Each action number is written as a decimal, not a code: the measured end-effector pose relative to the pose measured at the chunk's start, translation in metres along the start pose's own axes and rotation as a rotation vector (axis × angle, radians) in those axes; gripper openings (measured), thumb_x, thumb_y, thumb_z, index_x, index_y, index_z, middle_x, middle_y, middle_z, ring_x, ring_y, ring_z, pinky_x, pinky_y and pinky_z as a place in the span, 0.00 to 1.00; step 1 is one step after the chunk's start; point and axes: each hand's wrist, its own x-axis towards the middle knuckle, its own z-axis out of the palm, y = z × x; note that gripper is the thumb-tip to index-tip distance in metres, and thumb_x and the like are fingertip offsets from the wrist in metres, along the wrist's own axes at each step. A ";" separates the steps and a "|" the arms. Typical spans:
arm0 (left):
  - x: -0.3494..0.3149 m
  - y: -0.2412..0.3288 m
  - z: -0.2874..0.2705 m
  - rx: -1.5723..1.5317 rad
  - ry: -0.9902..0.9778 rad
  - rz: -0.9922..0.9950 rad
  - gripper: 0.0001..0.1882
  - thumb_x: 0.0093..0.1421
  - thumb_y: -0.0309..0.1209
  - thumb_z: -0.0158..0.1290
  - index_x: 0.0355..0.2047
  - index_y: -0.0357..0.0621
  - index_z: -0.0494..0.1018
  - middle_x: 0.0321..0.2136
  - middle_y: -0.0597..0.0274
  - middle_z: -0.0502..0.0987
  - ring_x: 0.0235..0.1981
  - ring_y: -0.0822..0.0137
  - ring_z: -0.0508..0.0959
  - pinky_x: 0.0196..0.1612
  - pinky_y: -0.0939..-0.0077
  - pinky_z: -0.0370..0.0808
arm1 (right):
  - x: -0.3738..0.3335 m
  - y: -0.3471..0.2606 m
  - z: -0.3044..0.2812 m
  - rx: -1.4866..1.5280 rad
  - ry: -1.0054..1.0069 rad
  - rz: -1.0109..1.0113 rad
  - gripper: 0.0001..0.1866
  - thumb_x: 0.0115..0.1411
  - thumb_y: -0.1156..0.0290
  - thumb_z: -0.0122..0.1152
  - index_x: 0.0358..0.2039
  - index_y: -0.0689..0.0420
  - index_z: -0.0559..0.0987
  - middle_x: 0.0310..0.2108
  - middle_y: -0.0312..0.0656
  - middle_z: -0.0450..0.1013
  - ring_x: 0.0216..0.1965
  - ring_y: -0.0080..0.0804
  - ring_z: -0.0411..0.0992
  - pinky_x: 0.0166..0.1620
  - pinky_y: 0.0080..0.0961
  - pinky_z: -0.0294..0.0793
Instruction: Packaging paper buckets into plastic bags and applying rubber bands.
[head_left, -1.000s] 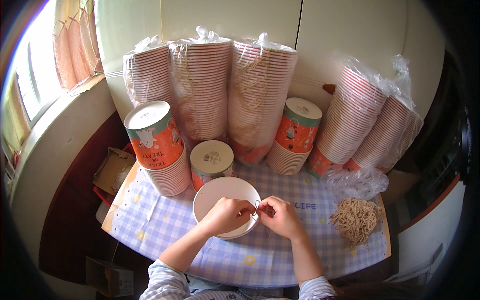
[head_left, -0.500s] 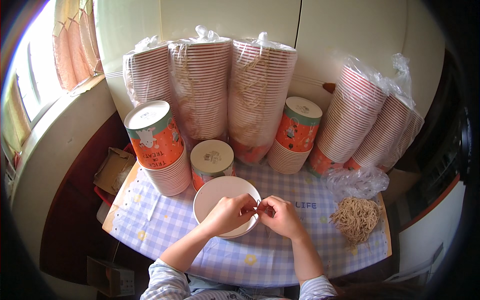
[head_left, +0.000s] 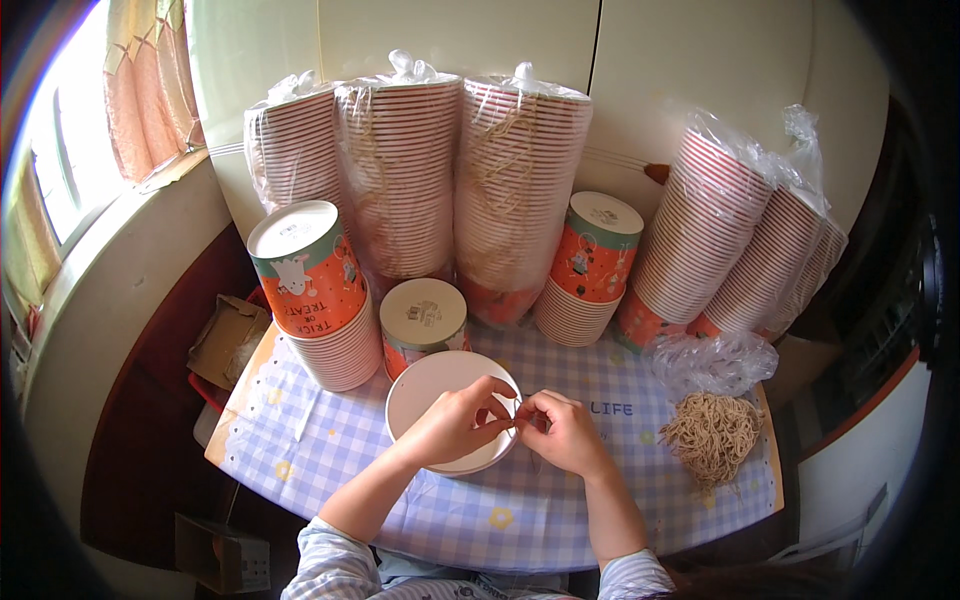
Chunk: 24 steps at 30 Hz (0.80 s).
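Observation:
A white paper bucket (head_left: 440,378) stands mouth up at the table's near middle, its white inside showing. My left hand (head_left: 455,422) reaches across its mouth, index finger bent and thumb tip at the right rim. Just outside that rim, my right hand (head_left: 562,432) is closed in a pinch. Between the fingertips a thin cord (head_left: 516,408) shows as a small dark loop; most of it is hidden by the fingers. A tangled bundle of tan cords (head_left: 712,438) lies to the right.
Upturned orange-and-green printed buckets (head_left: 308,270) stand at the left, with another (head_left: 424,314) behind the white one and more (head_left: 592,250) farther right. Tall bagged bucket stacks (head_left: 520,190) line the back. A crumpled plastic bag (head_left: 715,362) lies by the cords on a checkered tablecloth (head_left: 330,470).
The fingers of my left hand have spread a little, the index lifting away from the thumb at the rim. My right hand stays nearly in place.

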 end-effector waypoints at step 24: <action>0.002 -0.013 -0.001 -0.388 -0.111 -0.018 0.17 0.53 0.21 0.50 0.43 0.37 0.63 0.29 0.56 0.76 0.33 0.72 0.76 0.34 0.81 0.72 | -0.002 -0.007 -0.011 -0.003 0.028 -0.268 0.09 0.44 0.72 0.66 0.29 0.49 0.79 0.27 0.35 0.71 0.26 0.26 0.73 0.29 0.21 0.75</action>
